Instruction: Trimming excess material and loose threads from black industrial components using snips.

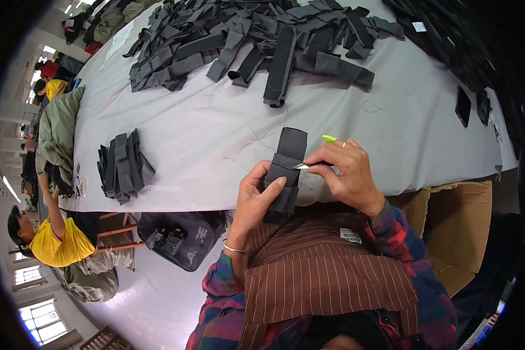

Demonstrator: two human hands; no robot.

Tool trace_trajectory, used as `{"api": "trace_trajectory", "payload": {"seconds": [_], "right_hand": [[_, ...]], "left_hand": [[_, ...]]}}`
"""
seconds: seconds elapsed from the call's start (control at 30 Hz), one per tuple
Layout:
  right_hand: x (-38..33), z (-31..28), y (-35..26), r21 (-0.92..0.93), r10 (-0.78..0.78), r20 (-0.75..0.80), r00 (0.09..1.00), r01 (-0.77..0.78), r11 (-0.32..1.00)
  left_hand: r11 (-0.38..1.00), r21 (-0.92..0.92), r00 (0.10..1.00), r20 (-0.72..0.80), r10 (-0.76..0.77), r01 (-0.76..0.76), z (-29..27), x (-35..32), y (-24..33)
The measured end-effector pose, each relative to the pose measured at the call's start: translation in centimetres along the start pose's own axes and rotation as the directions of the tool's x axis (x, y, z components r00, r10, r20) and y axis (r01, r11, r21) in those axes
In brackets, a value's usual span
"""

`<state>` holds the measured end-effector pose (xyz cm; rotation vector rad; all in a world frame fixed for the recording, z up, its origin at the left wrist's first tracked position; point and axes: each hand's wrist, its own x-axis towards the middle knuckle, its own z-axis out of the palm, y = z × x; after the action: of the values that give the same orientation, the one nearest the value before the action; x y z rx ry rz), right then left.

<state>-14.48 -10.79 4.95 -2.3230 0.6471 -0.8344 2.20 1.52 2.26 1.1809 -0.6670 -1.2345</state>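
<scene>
My left hand (258, 192) grips a dark grey fabric strip (290, 146) near the table's front edge, thumb flat on its face. The strip looks folded, with a seam across its middle. In my right hand (347, 175) is a small silver-tipped tool (301, 167), pinched between the fingers. Its bright tip touches or nearly touches the strip at that seam. A yellow-green end (329, 139) shows above the right fingers and seems to belong to the tool; the rest of it is hidden by my hand.
A large heap of grey strips (216, 46) covers the table's far side. A smaller stack of strips (122, 166) lies at left. Loose threads (256, 140) dot the pale tablecloth (186, 122). At right are a dark phone-like object (462, 107) and a cardboard box (458, 233). A person (64, 239) works at far left.
</scene>
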Motion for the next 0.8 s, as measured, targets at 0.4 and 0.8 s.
{"api": "trace_trajectory", "payload": {"seconds": [0.4, 0.8], "right_hand": [[0.4, 0.9, -0.7, -0.129, -0.072, -0.036, 0.997, 0.067, 0.989], [0.5, 1.1, -1.0, -0.126, -0.075, -0.016, 0.997, 0.072, 0.989]], "left_hand": [[0.667, 0.680, 0.922, 0.037, 0.385, -0.305, 0.5, 0.2, 0.1], [0.513, 0.805, 0.908, 0.073, 0.413, -0.298, 0.5, -0.1, 0.8]]}}
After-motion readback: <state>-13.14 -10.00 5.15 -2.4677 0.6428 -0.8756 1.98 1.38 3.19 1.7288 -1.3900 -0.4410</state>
